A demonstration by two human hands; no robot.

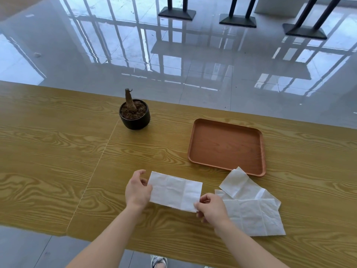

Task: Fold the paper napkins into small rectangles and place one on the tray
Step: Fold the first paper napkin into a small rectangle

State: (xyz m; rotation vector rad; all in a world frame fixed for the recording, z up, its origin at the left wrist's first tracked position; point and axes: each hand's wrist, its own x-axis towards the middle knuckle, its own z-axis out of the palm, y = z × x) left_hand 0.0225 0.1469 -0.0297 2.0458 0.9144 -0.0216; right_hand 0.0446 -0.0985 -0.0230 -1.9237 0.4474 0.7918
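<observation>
A white paper napkin [174, 190], folded into a long strip with crease lines, lies on the wooden table [58, 151] near its front edge. My left hand [137, 190] pinches the strip's left end. My right hand [211, 208] pinches its near right corner. To the right lies a loose pile of other white napkins [253, 207], partly unfolded and overlapping. The brown rectangular tray [195, 144] sits behind the pile with nothing on it; one napkin corner touches its front rim.
A small black pot [135, 120] with soil and a bare stem stands at the back, left of the tray. Beyond the table is a glossy tiled floor with dark table bases [176, 13]. A shoe [158, 262] shows below the front edge.
</observation>
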